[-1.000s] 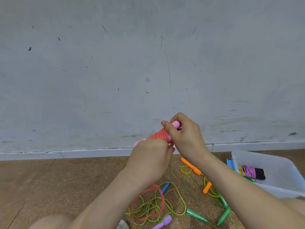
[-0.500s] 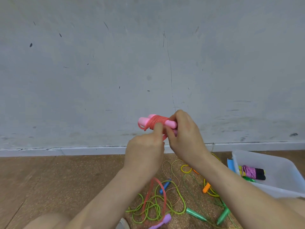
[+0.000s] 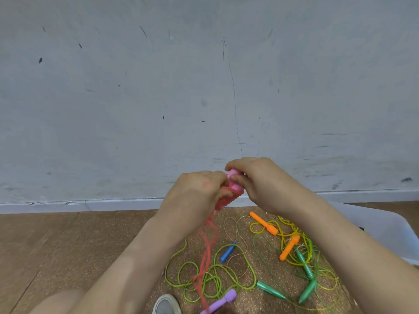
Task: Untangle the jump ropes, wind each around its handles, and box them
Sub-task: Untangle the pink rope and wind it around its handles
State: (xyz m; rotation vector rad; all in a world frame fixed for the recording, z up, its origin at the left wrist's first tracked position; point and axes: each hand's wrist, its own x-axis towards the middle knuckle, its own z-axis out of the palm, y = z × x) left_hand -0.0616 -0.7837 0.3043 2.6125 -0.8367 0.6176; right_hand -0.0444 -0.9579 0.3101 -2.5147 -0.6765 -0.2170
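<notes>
Scuffed grey wall (image 3: 204,87), cork floor (image 3: 68,241), shoe (image 3: 166,304)

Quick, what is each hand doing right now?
Left hand: grips the red jump rope.
Right hand: pinches the pink handles.

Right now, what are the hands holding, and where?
The pink handles wound with red rope. The right hand pinches the handles' upper end; the left hand grips the wound part lower down.
</notes>
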